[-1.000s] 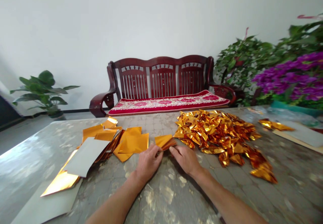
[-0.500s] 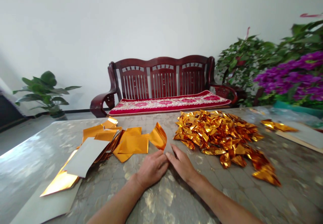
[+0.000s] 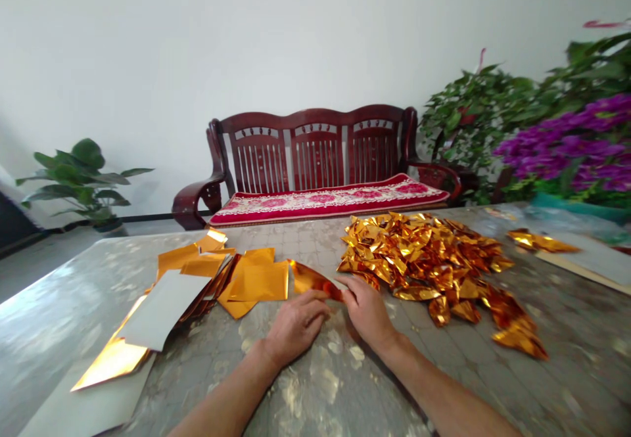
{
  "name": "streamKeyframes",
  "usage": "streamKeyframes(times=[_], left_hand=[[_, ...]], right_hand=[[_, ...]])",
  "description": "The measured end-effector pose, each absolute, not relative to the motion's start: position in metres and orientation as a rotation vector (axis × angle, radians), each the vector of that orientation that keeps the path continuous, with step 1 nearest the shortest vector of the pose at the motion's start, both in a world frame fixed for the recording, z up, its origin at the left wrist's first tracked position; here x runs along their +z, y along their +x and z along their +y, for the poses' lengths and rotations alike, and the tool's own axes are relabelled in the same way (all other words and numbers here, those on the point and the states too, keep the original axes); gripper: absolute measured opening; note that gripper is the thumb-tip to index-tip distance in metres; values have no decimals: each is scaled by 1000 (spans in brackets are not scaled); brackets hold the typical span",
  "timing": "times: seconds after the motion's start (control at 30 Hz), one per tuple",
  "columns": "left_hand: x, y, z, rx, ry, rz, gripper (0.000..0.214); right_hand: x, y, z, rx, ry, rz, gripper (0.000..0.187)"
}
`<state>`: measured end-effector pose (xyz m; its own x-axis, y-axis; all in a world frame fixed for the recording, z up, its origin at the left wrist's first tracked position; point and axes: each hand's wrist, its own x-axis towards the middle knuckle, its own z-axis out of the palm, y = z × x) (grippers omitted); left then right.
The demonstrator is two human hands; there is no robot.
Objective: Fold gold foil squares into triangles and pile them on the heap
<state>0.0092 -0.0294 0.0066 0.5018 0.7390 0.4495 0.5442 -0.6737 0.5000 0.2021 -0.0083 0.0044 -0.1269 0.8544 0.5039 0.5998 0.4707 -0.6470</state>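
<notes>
A sheet of gold foil paper [image 3: 311,278], partly rolled, slants between my two hands just above the patterned table. My left hand [image 3: 297,328] is closed with curled fingers at the sheet's lower edge; its fingertips are partly hidden. My right hand [image 3: 367,312] pinches the narrow right end of the sheet between thumb and fingers. Flat gold foil sheets [image 3: 261,282] lie just left of the held one. To the right spreads a big heap of folded gold foil pieces [image 3: 419,259], close beyond my right hand.
More foil sheets with a pale grey sheet [image 3: 165,309] on top lie at the left, over a larger grey sheet [image 3: 89,391]. At the right are a card [image 3: 591,263], clear plastic and purple flowers [image 3: 566,144]. A wooden bench [image 3: 315,148] stands behind the table [image 3: 315,397].
The foil sheet has gone from an upright curl to a lower, narrower roll slanting down to the right. My right hand has shifted slightly right, away from my left hand.
</notes>
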Motion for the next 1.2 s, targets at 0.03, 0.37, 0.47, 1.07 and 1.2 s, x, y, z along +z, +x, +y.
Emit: streamKeyframes(times=[0.03,0.37,0.47,1.07,1.2], left_hand=[[5,9,-29,980,2424,1101,19],[-9,7,-23,1325,2187,1214,59],[-4,6,-24,1402,2289,1269,50],[-1,0,-26,1155,2349,1495,41],[0,-2,-27,1140,2413,1550,28]], right_hand=[[7,205,-8,266,-1214,-1843,34],[26,214,-20,-399,-1009,-2109,26],[27,212,-24,-443,-860,-2155,24],[15,210,-14,-341,-712,-2351,17],[12,205,-14,-320,-651,-2360,17]])
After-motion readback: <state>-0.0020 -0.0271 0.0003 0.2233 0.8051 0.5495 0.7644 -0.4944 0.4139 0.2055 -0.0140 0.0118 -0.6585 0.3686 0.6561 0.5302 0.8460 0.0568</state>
